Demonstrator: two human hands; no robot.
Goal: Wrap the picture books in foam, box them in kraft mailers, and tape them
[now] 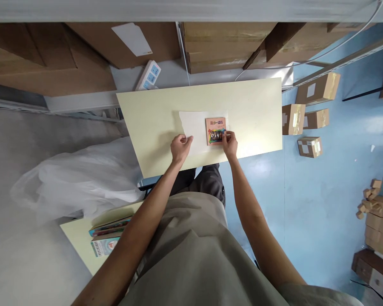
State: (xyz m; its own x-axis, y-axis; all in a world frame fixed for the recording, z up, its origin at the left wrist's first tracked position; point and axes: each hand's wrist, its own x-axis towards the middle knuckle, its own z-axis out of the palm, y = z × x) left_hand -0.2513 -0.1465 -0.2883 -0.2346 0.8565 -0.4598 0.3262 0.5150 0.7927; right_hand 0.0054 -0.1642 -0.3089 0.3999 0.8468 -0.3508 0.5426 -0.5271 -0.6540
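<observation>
A small pink book (215, 123) with a colourful cover picture lies on a white sheet (193, 127), near the sheet's right end. The sheet is flat on a pale yellow tabletop (258, 110); I cannot tell whether it is paper or thin foam. My left hand (180, 148) pinches the lower left edge of the sheet between thumb and fingers. At the book's right edge, my right hand (230, 145) is closed, its thumb against the cover. The fingers there partly hide the book's lower right corner and the sheet beneath.
Large cardboard boxes (226, 44) stand on a shelf behind the table, with a white power strip (149, 74) nearby. Smaller cartons (309, 146) sit on the blue floor to the right. Translucent plastic wrap (83, 174) and a second surface with books (107, 246) are at left.
</observation>
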